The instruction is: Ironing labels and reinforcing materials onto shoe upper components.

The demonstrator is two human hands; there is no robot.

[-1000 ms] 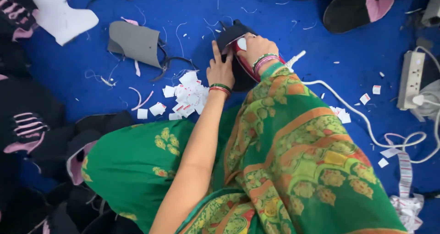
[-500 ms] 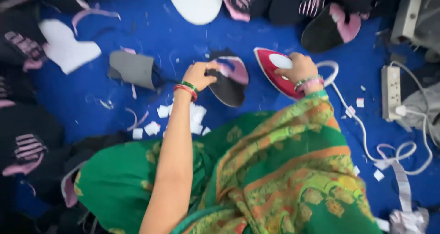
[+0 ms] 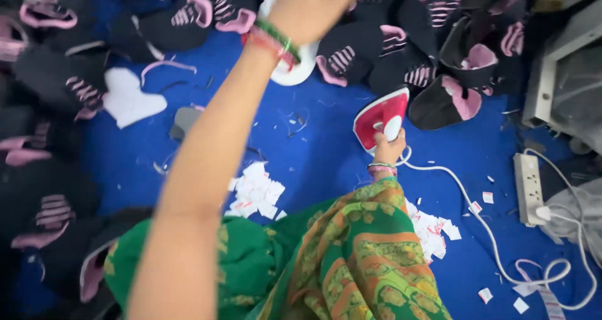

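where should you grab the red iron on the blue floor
By the handle at its rear end, coming from the near side, as the right hand does. The red iron points its narrow tip away, and its white cord trails back from that end.

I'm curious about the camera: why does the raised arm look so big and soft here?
Head view: the left hand sits close to the lens, blurred and cut off by the top edge; the right hand on the red iron looks sharper; lighting is even, without harsh shadows.
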